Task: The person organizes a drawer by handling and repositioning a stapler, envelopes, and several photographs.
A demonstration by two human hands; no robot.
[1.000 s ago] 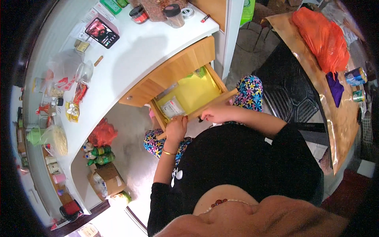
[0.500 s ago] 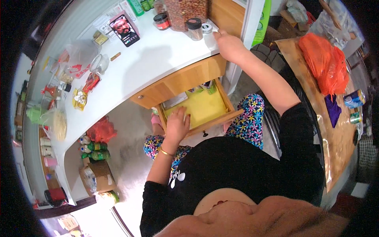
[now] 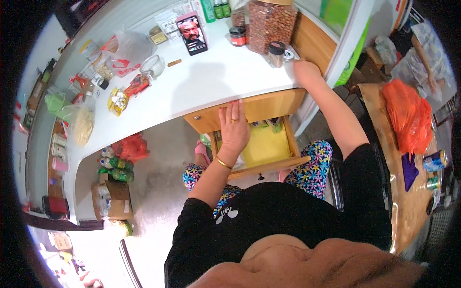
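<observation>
My left hand (image 3: 234, 129) is open, its fingers straight against the wooden front of the upper drawer (image 3: 273, 103), the tips just under the desk's edge. Below it, a lower drawer (image 3: 303, 160) is pulled out, with a yellow lining (image 3: 264, 146) and some packets at its back. At the desk's right end, my right hand (image 3: 307, 74) rests with fingers curled closed beside the wooden side panel. Whatever it may hold is hidden. Close to it are a round white lid (image 3: 288, 55) and a small dark-capped jar (image 3: 276, 56).
A phone (image 3: 192, 36) leans upright on the white desk (image 3: 158, 103). A big jar of nuts (image 3: 272, 26) stands at the back. Packets and plastic bags lie to the left. On the right is a brown-covered table (image 3: 384, 158) with a red bag (image 3: 406, 117).
My left hand has risen out of the open drawer to the upper drawer's front. The view has shifted; my right hand stays at the desk's right end.
</observation>
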